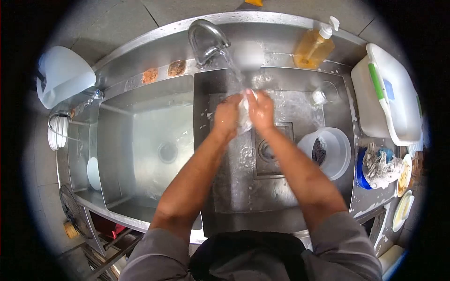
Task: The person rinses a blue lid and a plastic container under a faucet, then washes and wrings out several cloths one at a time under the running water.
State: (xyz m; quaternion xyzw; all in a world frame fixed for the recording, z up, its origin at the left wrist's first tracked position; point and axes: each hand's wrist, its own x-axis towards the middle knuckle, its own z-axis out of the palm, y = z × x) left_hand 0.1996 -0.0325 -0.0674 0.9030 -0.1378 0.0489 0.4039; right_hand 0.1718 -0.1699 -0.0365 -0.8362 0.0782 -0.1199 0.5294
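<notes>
Over the right-hand sink basin, my left hand and my right hand are close together, fingers closed from both sides on a wet white thing. It looks soft and cloth-like, but I cannot tell its exact kind. A stream of water from the curved metal faucet falls onto it and my fingers. Below my right forearm shows a square drain. A translucent tub with a dark scrubber inside stands right of that forearm.
At left, another basin holds water. A soap pump bottle stands on the back ledge, a clear glass below it. On the right are a white bin, bunched rags and a soiled plate. A white jug is far left.
</notes>
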